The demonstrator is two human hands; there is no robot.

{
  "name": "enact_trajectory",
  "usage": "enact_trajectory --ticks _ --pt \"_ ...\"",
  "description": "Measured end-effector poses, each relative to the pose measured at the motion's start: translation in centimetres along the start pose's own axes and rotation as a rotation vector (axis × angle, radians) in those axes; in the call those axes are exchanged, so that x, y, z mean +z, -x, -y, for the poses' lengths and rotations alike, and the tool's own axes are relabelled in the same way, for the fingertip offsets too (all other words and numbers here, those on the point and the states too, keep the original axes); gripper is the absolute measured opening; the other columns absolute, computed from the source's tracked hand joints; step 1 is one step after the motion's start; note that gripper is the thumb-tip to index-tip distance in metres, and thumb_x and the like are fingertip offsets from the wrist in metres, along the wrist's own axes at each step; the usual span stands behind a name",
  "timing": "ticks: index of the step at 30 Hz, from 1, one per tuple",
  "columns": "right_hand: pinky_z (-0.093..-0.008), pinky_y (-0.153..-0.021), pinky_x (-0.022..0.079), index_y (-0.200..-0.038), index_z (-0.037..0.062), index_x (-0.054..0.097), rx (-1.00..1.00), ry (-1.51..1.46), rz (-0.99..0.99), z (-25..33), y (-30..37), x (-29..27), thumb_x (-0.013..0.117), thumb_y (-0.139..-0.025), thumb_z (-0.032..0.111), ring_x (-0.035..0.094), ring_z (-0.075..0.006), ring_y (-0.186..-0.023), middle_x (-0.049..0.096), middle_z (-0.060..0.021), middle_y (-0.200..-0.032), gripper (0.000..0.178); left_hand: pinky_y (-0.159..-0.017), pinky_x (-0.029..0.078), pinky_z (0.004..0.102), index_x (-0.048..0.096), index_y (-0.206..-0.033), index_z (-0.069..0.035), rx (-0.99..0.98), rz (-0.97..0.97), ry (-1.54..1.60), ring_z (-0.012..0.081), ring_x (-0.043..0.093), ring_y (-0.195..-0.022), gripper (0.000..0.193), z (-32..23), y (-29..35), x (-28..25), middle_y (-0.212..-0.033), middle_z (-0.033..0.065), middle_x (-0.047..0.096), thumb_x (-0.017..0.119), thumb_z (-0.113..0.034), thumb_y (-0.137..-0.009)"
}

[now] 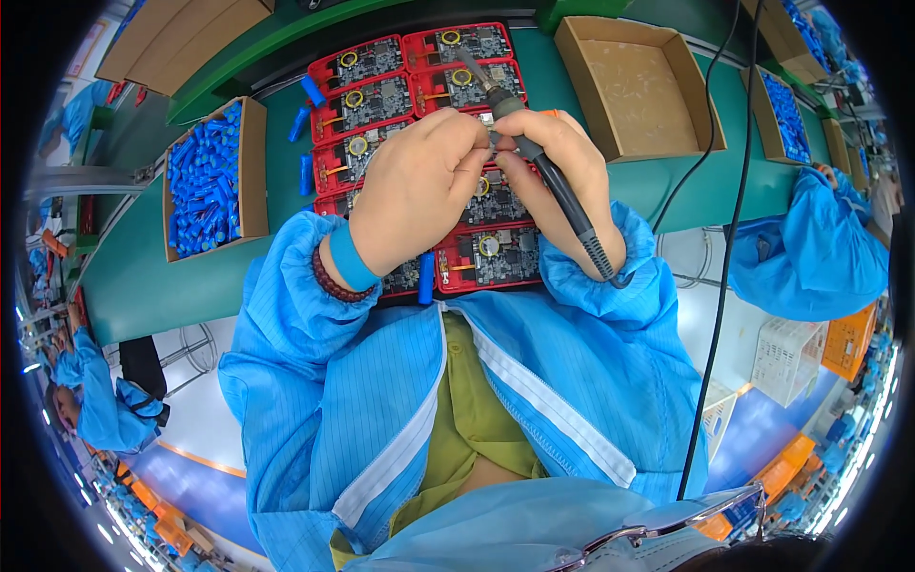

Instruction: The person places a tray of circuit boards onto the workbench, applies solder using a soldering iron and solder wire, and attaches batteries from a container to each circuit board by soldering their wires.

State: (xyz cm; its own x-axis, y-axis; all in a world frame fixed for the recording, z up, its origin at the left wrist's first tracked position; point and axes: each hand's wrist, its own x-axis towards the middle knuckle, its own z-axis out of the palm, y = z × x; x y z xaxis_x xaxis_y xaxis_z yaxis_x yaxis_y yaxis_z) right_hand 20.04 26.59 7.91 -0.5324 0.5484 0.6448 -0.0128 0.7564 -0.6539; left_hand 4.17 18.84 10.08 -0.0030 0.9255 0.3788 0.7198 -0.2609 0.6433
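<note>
My right hand [572, 176] is closed round a soldering iron [562, 195] with a black handle; its metal tip points up and away, over the boards. The thumb and fingers of my left hand [410, 181] are pinched together and meet my right fingertips. What sits between them is small and mostly hidden. Beneath both hands lie two columns of red trays [443, 286], each holding a dark circuit board [500, 257] with a yellow-ringed round part. Blue cylinders, like this one [426, 278], lie beside the trays, several along the left edge.
An open cardboard box [254, 172] full of blue cylinders stands on the green bench [124, 296] at left. A cardboard box [643, 95] with small pale scraps is at the back right. A black cable [729, 257] hangs down on the right. A co-worker's blue sleeve [801, 248] is farther right.
</note>
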Motion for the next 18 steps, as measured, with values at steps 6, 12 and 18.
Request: enact_trajectory --ticks 6,12,18 --pt "-0.0358 -0.068 0.046 -0.104 0.0062 0.06 -0.106 0.069 0.011 -0.3 -0.2 -0.6 0.07 -0.067 -0.009 0.058 -0.0283 -0.076 0.063 -0.0097 -0.086 0.041 -0.064 0.047 0.0428 0.056 -0.088 -0.002 0.03 -0.022 -0.015 0.035 0.058 -0.076 0.007 -0.2 -0.2 0.1 -0.082 0.0146 0.057 0.056 -0.008 -0.084" --pt "-0.0345 -0.07 0.044 -0.1 0.0063 0.061 -0.043 0.345 -0.165 -1.8 0.2 -4.4 0.061 -0.066 -0.013 0.056 -0.0279 -0.078 0.057 -0.0107 -0.083 0.039 -0.059 0.04 0.0257 0.057 -0.091 -0.002 -0.157 -0.263 0.109 0.0083 0.048 -0.069 0.006 2.6 -0.6 -2.5 -0.074 0.0003 0.051 0.054 -0.007 -0.092" --pt "-0.0363 -0.069 0.043 -0.104 0.0044 0.061 0.084 0.653 -0.227 -4.5 -0.8 -9.3 0.068 -0.079 0.002 0.053 -0.0286 -0.077 0.056 -0.0129 -0.082 0.026 -0.061 0.044 0.0305 0.056 -0.092 -0.001 -0.269 -0.248 0.184 0.0166 0.052 -0.066 0.008 5.9 -0.6 -3.0 -0.075 0.008 0.054 0.053 -0.008 -0.091"
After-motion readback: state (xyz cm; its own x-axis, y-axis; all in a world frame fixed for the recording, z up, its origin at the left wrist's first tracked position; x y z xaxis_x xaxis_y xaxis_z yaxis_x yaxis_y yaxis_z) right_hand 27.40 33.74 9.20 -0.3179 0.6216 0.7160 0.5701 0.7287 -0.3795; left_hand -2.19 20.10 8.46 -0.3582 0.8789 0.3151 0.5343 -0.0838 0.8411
